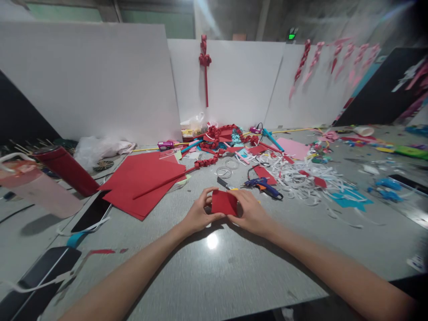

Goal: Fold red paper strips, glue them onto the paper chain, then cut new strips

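Observation:
A small red paper piece (224, 203) is held up between both hands, just above the grey table (187, 276). My left hand (199, 209) is closed on its left edge, thumb along the bottom. My right hand (249, 208) grips the right edge, its fingers curled over the top corner. Just beyond the hands lie a blue glue gun (264, 185) and a cutter knife with a dark blade end (223, 183). To the left, large red sheets (147, 174) lie stacked, with a thin red rolled stick (160, 183) across them.
White paper strips (301, 176) are heaped at the right. A red tumbler (68, 169) and a pink bottle (43, 191) stand at the left, near a phone with a white cable (36, 283). Behind rise white panels (234, 84) with a red paper decoration (205, 62) hanging.

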{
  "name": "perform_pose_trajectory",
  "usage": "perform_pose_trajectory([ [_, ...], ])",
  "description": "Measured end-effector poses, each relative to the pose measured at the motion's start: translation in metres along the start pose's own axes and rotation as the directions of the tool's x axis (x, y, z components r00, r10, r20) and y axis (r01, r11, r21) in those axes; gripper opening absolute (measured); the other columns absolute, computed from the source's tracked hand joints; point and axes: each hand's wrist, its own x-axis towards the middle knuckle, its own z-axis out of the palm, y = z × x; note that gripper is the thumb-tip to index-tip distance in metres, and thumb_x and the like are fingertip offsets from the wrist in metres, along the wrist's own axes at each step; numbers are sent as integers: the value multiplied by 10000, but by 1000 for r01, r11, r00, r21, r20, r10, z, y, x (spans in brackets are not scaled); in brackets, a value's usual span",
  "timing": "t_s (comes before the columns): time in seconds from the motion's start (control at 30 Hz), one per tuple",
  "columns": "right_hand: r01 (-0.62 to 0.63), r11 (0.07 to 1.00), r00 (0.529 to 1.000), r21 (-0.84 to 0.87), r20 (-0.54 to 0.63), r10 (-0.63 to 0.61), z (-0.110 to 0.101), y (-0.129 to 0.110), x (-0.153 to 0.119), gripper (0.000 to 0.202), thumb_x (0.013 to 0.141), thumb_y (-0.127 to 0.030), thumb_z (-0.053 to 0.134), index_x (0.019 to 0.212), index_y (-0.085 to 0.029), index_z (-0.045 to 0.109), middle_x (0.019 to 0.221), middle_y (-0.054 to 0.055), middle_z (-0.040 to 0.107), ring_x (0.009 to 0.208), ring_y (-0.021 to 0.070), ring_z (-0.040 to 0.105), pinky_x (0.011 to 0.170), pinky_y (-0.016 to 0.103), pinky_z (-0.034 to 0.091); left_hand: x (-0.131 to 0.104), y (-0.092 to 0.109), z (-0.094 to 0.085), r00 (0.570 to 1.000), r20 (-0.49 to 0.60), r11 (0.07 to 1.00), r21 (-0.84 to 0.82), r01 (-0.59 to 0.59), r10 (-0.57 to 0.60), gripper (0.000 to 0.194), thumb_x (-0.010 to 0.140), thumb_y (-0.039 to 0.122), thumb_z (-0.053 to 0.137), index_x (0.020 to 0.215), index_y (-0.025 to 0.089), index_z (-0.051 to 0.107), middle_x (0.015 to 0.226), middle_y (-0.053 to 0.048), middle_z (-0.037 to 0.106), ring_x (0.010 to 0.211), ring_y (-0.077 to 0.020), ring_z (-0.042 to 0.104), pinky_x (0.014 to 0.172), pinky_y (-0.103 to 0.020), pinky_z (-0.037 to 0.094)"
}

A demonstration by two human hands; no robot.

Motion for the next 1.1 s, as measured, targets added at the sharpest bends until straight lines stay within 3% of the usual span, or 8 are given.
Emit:
perform_pose_trajectory([
  [0.33, 47, 998, 999, 46, -22, -46, 4, 6, -3, 449, 968, -334, 698, 1391, -277, 560, 1280, 110, 692, 1186, 308, 625, 1027, 540, 505, 1, 0, -2, 998, -57, 997, 81, -3, 8, 614, 845, 404, 832, 1308, 233, 469, 1097, -92, 754, 978, -231, 736, 888, -412, 588],
  [0.6, 52, 998, 998, 43, -33, -51, 4, 9, -3, 353, 981, -315, 683, 1323, -256, 615, 1225, 110, 714, 1134, 298, 644, 986, 519, 520, 2, -2, -2, 996, -58, 977, 205, -54, 67, 701, 849, 426, 824, 1433, 249, 480, 1108, -81, 751, 939, -212, 727, 851, -367, 581],
  [0.83, 72, 996, 997, 56, -6, -72, 1, 4, -1, 158, 1032, -318, 612, 1149, -239, 685, 1073, 85, 745, 1023, 269, 652, 930, 475, 521, 2, 2, -3, 985, -61, 890, 440, -119, 162, 272, 940, 416, 710, 1113, 207, 713, 1063, -62, 765, 949, -207, 704, 875, -334, 529],
  [1.1, -18, 996, 999, 89, -27, 20, 3, 5, -4, 286, 1013, -386, 640, 1263, -249, 655, 1177, 92, 729, 1114, 275, 655, 990, 483, 521, 2, 2, -1, 979, -85, 888, 442, -127, 183, 245, 992, 404, 650, 1119, 204, 712, 1068, -50, 772, 943, -187, 708, 876, -300, 509],
])
